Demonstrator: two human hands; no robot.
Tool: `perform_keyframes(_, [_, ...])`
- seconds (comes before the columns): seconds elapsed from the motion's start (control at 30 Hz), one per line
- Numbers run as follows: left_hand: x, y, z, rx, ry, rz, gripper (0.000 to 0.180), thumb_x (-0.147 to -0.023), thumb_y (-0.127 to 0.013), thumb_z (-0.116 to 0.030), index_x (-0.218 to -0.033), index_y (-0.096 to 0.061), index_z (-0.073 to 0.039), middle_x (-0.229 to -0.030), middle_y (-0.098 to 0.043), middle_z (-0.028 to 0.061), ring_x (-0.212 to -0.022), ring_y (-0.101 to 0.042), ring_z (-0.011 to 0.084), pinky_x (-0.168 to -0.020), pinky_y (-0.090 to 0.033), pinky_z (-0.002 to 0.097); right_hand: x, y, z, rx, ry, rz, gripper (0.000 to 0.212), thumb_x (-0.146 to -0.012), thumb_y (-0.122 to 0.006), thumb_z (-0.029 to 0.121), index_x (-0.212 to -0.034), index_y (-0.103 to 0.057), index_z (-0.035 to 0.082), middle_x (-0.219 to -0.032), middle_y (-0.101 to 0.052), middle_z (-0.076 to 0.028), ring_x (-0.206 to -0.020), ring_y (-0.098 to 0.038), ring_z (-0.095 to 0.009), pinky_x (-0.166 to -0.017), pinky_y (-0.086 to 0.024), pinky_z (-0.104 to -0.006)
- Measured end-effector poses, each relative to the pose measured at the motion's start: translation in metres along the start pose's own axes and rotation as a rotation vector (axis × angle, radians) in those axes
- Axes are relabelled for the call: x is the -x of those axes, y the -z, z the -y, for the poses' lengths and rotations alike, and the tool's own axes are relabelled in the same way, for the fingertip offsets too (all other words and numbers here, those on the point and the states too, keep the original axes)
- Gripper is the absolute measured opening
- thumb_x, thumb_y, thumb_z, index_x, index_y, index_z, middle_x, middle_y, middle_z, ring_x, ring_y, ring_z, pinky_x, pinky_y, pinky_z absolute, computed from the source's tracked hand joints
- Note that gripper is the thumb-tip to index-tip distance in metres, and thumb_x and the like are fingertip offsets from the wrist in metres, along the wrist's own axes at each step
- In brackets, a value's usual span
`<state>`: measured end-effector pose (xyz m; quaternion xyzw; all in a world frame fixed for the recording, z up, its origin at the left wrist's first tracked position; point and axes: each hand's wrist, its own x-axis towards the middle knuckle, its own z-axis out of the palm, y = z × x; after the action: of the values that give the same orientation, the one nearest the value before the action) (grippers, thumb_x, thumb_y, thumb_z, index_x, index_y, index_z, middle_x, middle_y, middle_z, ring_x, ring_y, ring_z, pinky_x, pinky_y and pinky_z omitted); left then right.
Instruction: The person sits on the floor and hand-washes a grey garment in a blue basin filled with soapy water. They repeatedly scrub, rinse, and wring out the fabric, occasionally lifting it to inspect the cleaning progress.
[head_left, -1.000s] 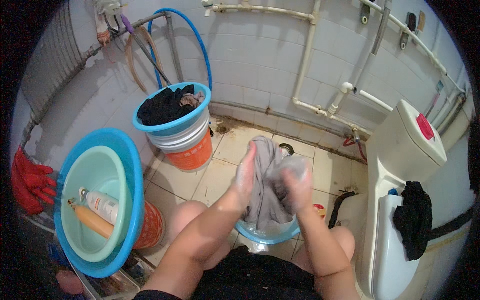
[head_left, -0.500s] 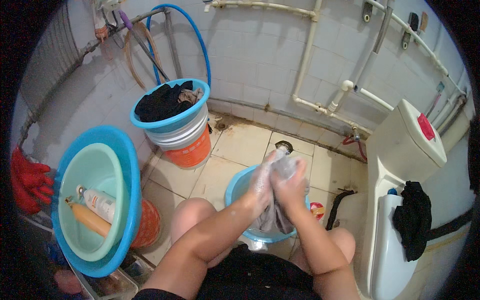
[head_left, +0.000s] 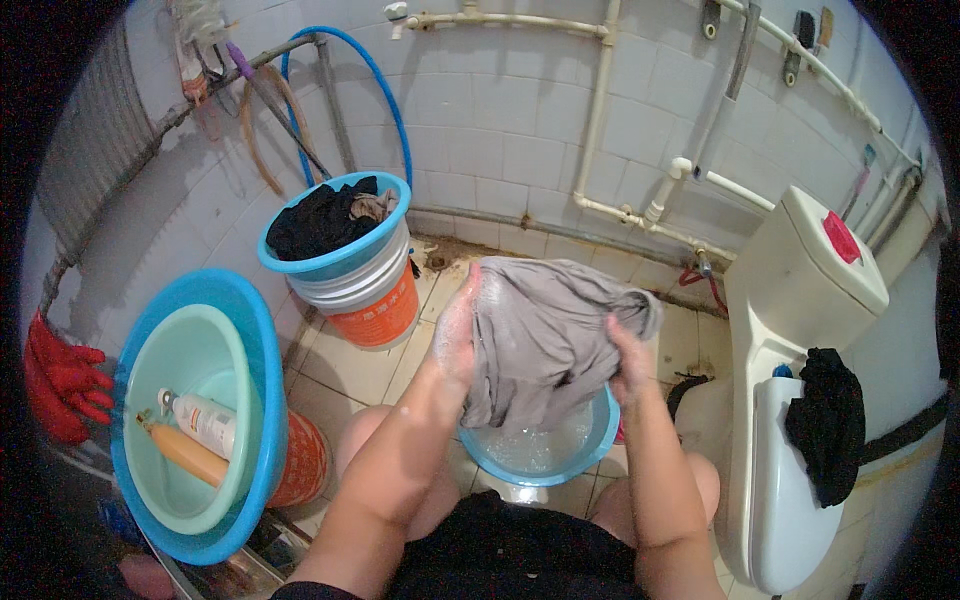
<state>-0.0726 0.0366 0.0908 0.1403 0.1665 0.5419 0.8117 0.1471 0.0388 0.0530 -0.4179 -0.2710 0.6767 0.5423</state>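
Observation:
A wet grey cloth garment (head_left: 550, 335) is spread out between my two hands, above a blue basin (head_left: 540, 480) of cloudy, sudsy water on the floor. My left hand (head_left: 457, 335), white with foam, grips the garment's left edge; its fingers are partly behind the fabric. On the right side my right hand (head_left: 630, 362) has its thumb over the front of the cloth and the other fingers mostly hidden. Suds cling to the garment's upper left part. Its folds hang over the back of the basin.
A bucket (head_left: 372, 312) at the far left carries a blue basin (head_left: 408, 205) of dark clothes (head_left: 325, 222). Nearer left, a pale green basin (head_left: 240, 350) with two bottles sits in a larger blue one (head_left: 272, 380). A toilet (head_left: 790, 300) stands right, a black cloth (head_left: 828, 425) on its lid.
The garment was bunched between my hands, pressed close together. Now the hands have moved apart and it is opened out, higher and wider, baring the water in the basin.

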Motion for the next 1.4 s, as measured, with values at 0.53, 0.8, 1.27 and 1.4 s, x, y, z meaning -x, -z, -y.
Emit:
perform_keyframes(0.53, [-0.03, 0.017, 0.096, -0.284, -0.573, -0.288, 0.024, -0.09, -0.05, -0.029, -0.103, -0.05, -0.009, -0.093, -0.055, 0.0046, -0.085, -0.055, 0.0164, -0.076, -0.047, 0.0317, 0.019, -0.053, -0.032, 0.667, 0.608, -0.135, 0.026, -0.07, -0.071, 0.014, -0.091, -0.059, 0.004, -0.093, -0.062, -0.009, -0.085, -0.059, -0.021, -0.077, -0.046, -0.0332])
perform_keyframes(0.8, [-0.017, 0.024, 0.091, -0.286, -0.365, -0.255, 0.027, -0.088, -0.051, -0.023, -0.11, -0.049, -0.008, -0.101, -0.055, 0.007, -0.094, -0.054, 0.0171, -0.083, -0.045, 0.0308, 0.033, -0.055, -0.049, 0.799, 0.565, -0.082, 0.036, -0.078, -0.056, 0.006, -0.113, -0.05, 0.002, -0.108, -0.055, -0.009, -0.1, -0.052, -0.02, -0.089, -0.039, -0.0306])
perform_keyframes(1.27, [-0.057, 0.106, 0.093, 0.141, -0.011, 0.374, 0.033, -0.091, -0.042, -0.038, -0.105, -0.056, -0.011, -0.102, -0.06, 0.0083, -0.097, -0.056, 0.0187, -0.09, -0.042, 0.0342, 0.011, -0.04, -0.076, 0.941, 0.757, -0.035, 0.029, -0.062, -0.073, 0.016, -0.085, -0.061, 0.004, -0.085, -0.062, -0.014, -0.08, -0.06, -0.027, -0.076, -0.046, -0.0325])
perform_keyframes(1.4, [-0.032, 0.037, 0.109, -0.055, -0.207, -0.314, 0.024, -0.089, -0.046, -0.031, -0.097, -0.056, -0.011, -0.092, -0.058, 0.0043, -0.086, -0.056, 0.0167, -0.081, -0.044, 0.0313, 0.006, -0.045, -0.047, 0.748, 0.685, -0.183, 0.025, -0.068, -0.069, 0.018, -0.086, -0.062, 0.003, -0.084, -0.064, -0.015, -0.08, -0.063, -0.026, -0.071, -0.048, -0.0342])
